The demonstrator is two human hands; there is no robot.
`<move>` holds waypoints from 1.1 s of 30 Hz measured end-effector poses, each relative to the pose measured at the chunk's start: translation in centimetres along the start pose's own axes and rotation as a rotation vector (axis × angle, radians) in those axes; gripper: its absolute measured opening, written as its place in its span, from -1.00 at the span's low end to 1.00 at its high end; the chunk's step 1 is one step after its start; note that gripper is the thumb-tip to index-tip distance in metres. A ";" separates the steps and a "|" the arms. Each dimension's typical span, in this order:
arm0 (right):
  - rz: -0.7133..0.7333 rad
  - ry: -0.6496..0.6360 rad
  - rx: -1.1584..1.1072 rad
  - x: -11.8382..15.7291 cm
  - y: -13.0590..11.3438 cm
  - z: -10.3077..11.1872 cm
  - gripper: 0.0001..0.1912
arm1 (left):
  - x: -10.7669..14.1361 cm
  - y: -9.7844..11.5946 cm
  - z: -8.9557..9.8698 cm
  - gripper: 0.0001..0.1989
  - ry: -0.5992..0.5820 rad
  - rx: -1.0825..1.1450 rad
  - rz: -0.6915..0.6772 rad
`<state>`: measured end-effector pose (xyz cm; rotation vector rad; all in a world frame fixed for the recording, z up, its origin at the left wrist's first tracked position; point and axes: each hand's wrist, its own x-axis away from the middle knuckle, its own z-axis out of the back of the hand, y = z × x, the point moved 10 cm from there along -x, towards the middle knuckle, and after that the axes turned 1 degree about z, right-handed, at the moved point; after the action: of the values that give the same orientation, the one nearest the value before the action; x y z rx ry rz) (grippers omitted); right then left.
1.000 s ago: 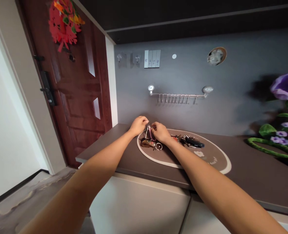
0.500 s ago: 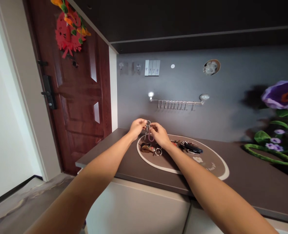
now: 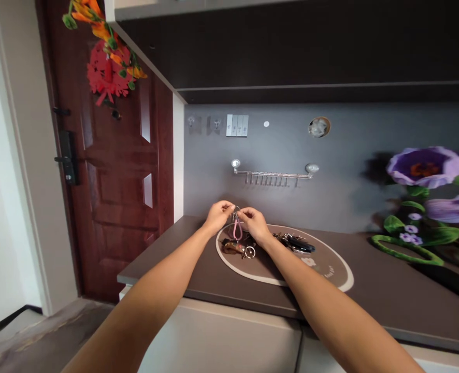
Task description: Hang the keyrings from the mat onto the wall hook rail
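Observation:
My left hand (image 3: 219, 215) pinches a metal key ring (image 3: 237, 209) from the left, and my right hand (image 3: 253, 221) grips it from the right. A pink loop (image 3: 237, 228) and some small metal pieces hang from the ring between the hands. Below them on the oval brown mat (image 3: 268, 267) lies a brown keychain (image 3: 233, 247) with a silver ring (image 3: 249, 252). Right of my right wrist is a pile of keys with a dark holder (image 3: 301, 245); my right arm partly hides the mat.
A rail with small hooks (image 3: 273, 175) is fixed to the grey wall behind the hands. Purple flowers (image 3: 426, 167) stand on the counter (image 3: 373, 290) at right. A dark cabinet (image 3: 291, 52) overhangs, and a red-brown door (image 3: 124, 181) is at left.
The view has shifted, so most things sit lower in the picture. The pink loop now hangs lower, more plainly visible between my hands, which both keep hold of the ring.

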<state>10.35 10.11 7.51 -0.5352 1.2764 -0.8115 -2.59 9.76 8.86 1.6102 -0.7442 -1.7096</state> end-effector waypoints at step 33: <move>-0.456 0.480 -0.545 -7.4 0.9 2.8 -0.87 | 0.7 0.7 -0.1 -0.76 0.001 -0.824 -0.151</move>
<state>12.70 16.21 12.13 -1.1461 1.8732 -1.0052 -2.47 8.72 8.98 1.0896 0.1133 -1.7779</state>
